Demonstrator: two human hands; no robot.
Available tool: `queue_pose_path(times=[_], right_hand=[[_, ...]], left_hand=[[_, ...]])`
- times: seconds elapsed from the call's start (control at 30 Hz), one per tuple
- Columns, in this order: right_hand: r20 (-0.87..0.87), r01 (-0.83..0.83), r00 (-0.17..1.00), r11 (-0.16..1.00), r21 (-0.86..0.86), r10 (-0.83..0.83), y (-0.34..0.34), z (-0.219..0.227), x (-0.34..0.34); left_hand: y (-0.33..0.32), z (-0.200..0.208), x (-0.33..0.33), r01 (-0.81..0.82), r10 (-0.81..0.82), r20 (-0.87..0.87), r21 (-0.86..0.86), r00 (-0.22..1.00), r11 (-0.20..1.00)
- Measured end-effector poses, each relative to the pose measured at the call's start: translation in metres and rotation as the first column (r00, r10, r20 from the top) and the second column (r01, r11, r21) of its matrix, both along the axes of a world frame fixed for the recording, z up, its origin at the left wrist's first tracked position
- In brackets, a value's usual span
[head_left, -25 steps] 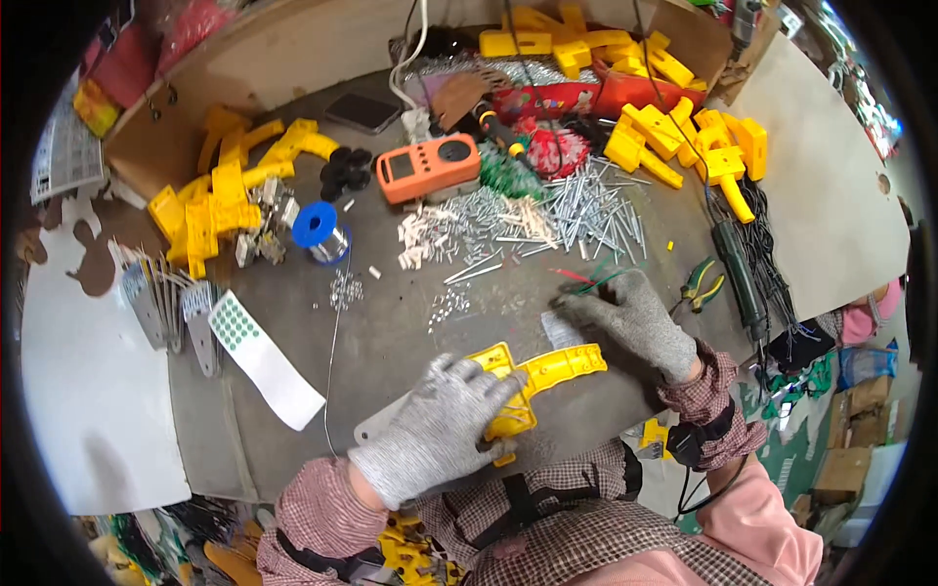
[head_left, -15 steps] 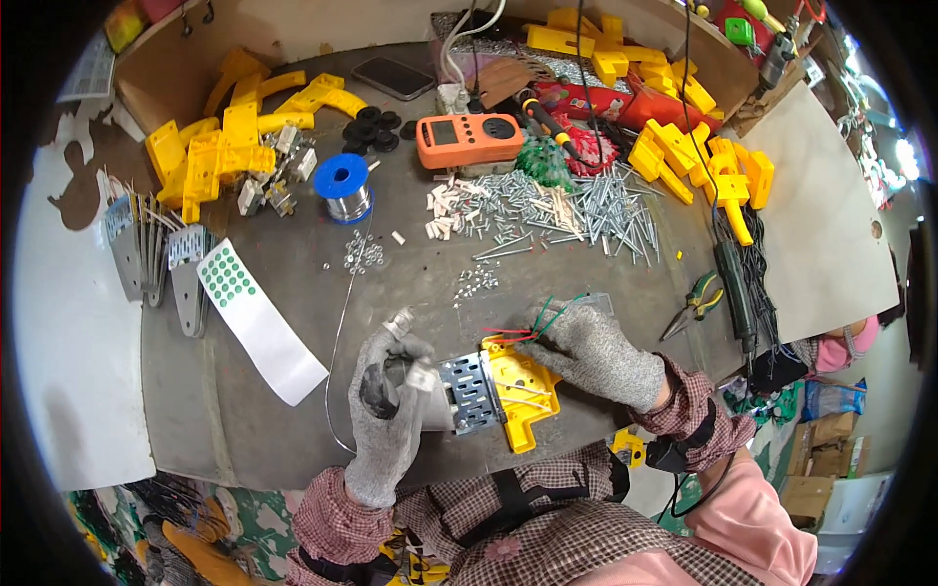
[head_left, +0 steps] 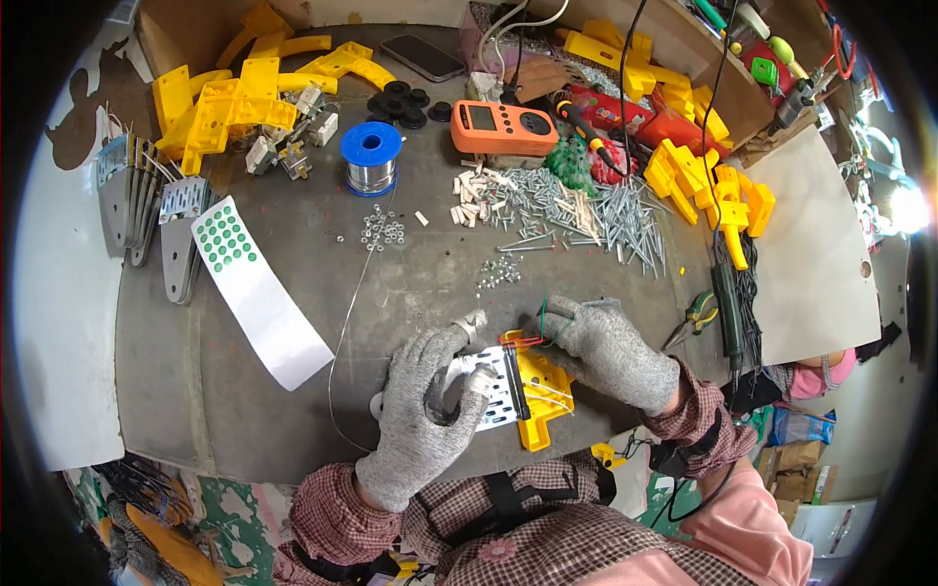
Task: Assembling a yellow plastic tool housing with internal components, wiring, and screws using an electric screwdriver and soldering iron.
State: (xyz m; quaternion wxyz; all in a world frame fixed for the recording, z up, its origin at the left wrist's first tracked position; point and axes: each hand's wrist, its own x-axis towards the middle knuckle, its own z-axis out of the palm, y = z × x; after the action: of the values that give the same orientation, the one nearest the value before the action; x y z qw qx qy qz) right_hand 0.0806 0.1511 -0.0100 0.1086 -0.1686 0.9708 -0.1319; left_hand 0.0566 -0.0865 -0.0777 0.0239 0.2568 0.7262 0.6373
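Note:
In front of me lies a yellow plastic housing [head_left: 537,430] joined to a perforated metal plate [head_left: 501,398]. Red wires [head_left: 520,341] and a green wire [head_left: 543,317] rise at the housing's far end; two white leads [head_left: 552,394] lie across it. Gloved in grey, my right hand [head_left: 611,352] pinches the wires at the housing's far right corner. My left hand [head_left: 425,410] hovers over the plate's left part, thumb and forefinger apart in a curve, with nothing visible between them. It covers some of the plate; whether it touches it I cannot tell.
Small nuts [head_left: 381,230], a solder spool [head_left: 371,161] and an orange meter [head_left: 503,129] lie beyond my hands. Screws [head_left: 625,225] are heaped behind my right hand, pliers [head_left: 696,317] to its right. A sticker sheet [head_left: 259,303] lies left; yellow parts [head_left: 234,112] fill the back.
My left hand has moved right, over the metal plate, its forefinger nearer the wires. My right hand stays at the wires. The whole view has shifted slightly.

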Motion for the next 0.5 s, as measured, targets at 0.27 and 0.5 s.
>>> queue_pose_path(times=[0.27,0.5], right_hand=[[0.012,0.115,0.993,0.993,0.007,-0.115,-0.015,-0.003,0.010],[0.044,0.168,0.986,0.953,-0.252,-0.162,-0.007,-0.005,0.010]], left_hand=[[0.005,0.010,-0.004,0.010,-0.024,-0.162,-0.087,0.987,0.996],[0.003,0.008,-0.004,0.034,-0.042,-0.165,-0.048,0.985,0.998]])
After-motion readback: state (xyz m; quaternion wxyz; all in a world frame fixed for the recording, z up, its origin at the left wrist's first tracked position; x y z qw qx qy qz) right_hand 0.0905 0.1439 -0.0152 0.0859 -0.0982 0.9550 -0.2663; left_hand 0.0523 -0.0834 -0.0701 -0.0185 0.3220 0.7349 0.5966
